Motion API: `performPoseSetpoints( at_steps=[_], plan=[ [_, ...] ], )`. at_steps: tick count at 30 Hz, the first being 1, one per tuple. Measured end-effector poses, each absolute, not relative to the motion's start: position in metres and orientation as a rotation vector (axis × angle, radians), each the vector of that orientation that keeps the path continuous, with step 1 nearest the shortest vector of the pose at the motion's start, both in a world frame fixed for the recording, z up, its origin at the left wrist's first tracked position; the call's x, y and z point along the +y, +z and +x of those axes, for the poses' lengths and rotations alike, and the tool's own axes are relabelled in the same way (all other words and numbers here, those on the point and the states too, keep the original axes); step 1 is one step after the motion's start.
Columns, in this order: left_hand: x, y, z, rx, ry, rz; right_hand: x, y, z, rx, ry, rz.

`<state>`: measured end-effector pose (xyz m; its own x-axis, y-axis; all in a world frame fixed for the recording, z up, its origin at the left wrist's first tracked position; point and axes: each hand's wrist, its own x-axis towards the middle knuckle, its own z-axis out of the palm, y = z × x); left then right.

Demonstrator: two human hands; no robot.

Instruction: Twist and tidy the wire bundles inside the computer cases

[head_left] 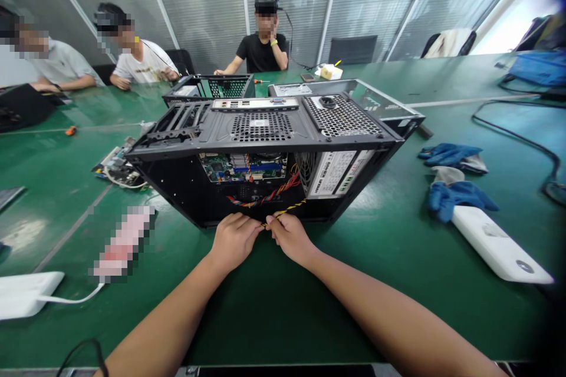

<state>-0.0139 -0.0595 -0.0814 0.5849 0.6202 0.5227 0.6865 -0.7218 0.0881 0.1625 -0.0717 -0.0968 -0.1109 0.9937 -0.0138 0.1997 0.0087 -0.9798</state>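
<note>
- My left hand (pixel 233 240) & right hand (pixel 289 235) meet knuckle to knuckle at the open lower edge of the PC case (pixel 265 147); fingers of both curled tight, pinching the yellow-black twisted wire (pixel 289 208) between them.
- That wire is thin, braided, runs up-right from my fingertips into the case toward the power supply (pixel 336 172), a grey metal box w/ a white label.
- Case: black sheet steel, lying on its side, open face toward me; top panel has perforated mesh vents & slot cut-outs.
- Inside: green motherboard (pixel 241 166), plus a red/blue/orange wire bundle (pixel 265 194) sagging just above my hands.
- Right of case: two blue rubbery gloves (pixel 451 154), crumpled; nearer me a white smooth oblong device (pixel 497 244).
- Left of case: loose circuit board w/ cables (pixel 117 168), white flat pack (pixel 26 293) w/ cord.
- Behind case: second black mesh chassis (pixel 212 88), three seated persons across the glossy green table (pixel 398 259).
- Nothing sits between my hands & the case opening.
</note>
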Motion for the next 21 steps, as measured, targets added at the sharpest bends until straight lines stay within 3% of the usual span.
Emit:
performPoseSetpoints(
  at_steps=[21],
  plan=[
    [-0.0628, -0.0776, -0.0119, -1.12, -1.018, -2.729, -0.0698, -0.0932, 0.1633, -1.386, 1.231, -1.323]
  ],
)
